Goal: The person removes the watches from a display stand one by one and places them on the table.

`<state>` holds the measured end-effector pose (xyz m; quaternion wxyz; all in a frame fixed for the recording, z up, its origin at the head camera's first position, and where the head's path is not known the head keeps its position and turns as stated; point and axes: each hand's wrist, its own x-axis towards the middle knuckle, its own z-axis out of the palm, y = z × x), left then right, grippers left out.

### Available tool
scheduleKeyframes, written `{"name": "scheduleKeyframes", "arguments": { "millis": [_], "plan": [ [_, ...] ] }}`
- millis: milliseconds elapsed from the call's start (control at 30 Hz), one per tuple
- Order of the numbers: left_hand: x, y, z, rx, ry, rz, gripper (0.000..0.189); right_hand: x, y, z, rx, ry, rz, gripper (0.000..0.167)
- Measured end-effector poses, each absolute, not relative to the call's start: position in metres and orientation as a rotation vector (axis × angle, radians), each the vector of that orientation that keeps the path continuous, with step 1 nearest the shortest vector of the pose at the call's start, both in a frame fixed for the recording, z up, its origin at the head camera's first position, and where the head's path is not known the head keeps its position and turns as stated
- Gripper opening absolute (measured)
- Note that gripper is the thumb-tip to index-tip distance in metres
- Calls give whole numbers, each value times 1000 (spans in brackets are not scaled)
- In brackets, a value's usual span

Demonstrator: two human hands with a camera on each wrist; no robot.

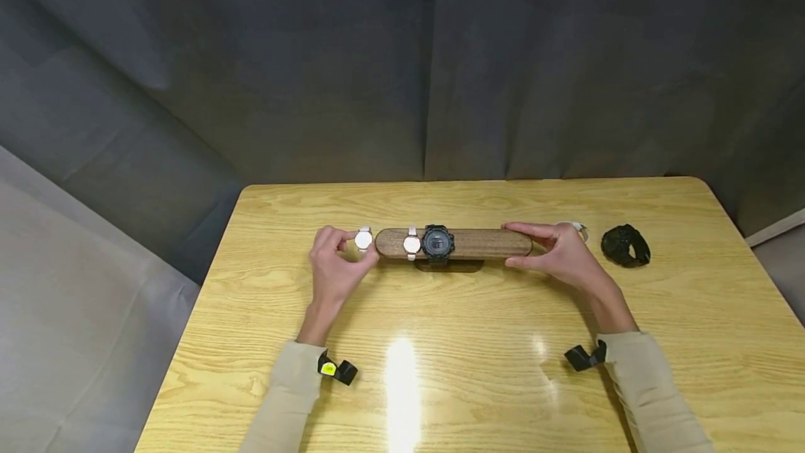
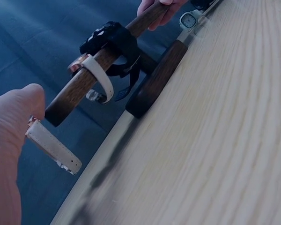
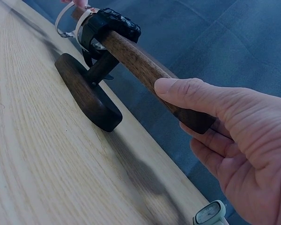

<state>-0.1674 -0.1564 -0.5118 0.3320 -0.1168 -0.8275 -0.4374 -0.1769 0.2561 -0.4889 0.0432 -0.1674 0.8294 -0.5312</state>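
A dark wooden watch stand [image 1: 484,243] has a rounded bar on a short post over an oblong base [image 3: 86,93]. My right hand [image 1: 560,250] grips the bar's right end between thumb and fingers. Just off the left end, my left hand [image 1: 336,261] pinches a small white-strapped watch [image 1: 363,238]; its strap [image 2: 54,145] hangs down in the left wrist view. On the bar are a second white-strapped watch [image 1: 411,245] and, right beside it, a chunky black digital watch [image 1: 437,242].
To the right on the wooden table [image 1: 478,355] lies a black watch [image 1: 625,245]. A pale watch with a squarish face [image 3: 210,213] sits behind my right hand, partly hidden in the head view. A dark curtain [image 1: 314,75] hangs behind the table.
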Motion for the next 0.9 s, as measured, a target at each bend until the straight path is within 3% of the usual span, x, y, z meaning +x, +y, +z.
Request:
{"name": "scheduleKeyframes", "arguments": {
  "millis": [900],
  "plan": [
    [-171,-184,-505,-259,-2484,-743,23,-177,256,-489,-512,2518,-1645,55]
  ]
}}
